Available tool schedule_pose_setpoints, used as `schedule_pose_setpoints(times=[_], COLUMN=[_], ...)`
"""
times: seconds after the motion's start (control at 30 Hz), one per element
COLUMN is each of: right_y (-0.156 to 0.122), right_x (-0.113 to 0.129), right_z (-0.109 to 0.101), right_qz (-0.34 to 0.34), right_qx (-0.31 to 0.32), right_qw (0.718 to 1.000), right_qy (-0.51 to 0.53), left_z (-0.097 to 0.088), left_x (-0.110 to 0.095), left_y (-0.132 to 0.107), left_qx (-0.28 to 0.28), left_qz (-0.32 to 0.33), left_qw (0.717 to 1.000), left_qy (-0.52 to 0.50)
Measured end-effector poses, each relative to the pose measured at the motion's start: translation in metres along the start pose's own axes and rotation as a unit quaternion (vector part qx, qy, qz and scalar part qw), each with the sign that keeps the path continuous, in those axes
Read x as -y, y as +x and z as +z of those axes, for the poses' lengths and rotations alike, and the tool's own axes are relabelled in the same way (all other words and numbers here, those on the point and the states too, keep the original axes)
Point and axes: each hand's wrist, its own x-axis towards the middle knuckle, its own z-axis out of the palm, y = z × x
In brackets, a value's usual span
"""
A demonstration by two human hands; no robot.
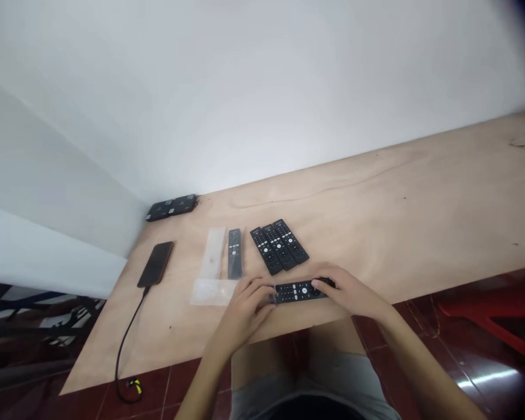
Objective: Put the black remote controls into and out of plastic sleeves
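Observation:
Both my hands hold one black remote control [298,290] that lies crosswise near the front edge of the wooden table [411,216]. My left hand [249,303] grips its left end with curled fingers. My right hand [347,291] wraps its right end. Just behind it three black remotes [280,246] lie side by side. To their left lies a slimmer remote [234,252] inside a clear plastic sleeve, beside an empty clear sleeve [214,252]. Another clear sleeve [212,291] lies flat by my left hand.
A dark phone [156,263] lies at the table's left with a black cable [125,344] running off the front edge. Two black devices [172,207] sit in the back left corner against the white wall. Red floor tiles and a red stool [490,315] show below.

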Motion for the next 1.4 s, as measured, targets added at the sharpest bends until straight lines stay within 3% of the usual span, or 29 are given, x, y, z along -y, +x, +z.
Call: schedule_pose_setpoints(times=[0.17,0.27,0.57,0.77,0.93,1.13,1.23,1.4], right_y=[0.014,0.020,0.022,0.035,0.034,0.003,-0.008,-0.011], right_x=[0.008,0.011,0.004,0.012,0.012,-0.005,-0.007,0.015], right_z=[-0.003,-0.003,-0.003,0.015,0.034,0.022,0.027,0.052], right_qz=[-0.054,-0.052,-0.050,-0.070,-0.041,-0.008,0.010,0.052], right_qx=[0.036,0.049,0.072,0.116,0.060,-0.085,-0.082,-0.042], right_qw=[0.998,0.997,0.996,0.989,0.996,0.996,0.997,0.994], right_qy=[-0.010,-0.024,-0.024,-0.055,-0.060,-0.035,-0.003,0.084], left_z=[0.013,0.017,0.010,0.025,0.022,0.002,0.005,0.024], left_x=[0.013,0.012,0.012,0.000,-0.010,0.000,0.001,-0.014], left_y=[0.006,0.007,-0.013,0.000,0.010,-0.012,-0.014,0.004], left_qx=[-0.030,-0.053,-0.051,-0.057,-0.019,-0.008,-0.012,0.003], left_qz=[0.020,0.031,-0.016,0.022,-0.001,-0.074,-0.083,-0.070], left_qw=[0.998,0.996,0.997,0.996,0.999,0.997,0.996,0.998], left_qy=[-0.046,-0.058,-0.050,-0.063,-0.046,0.011,0.003,-0.002])
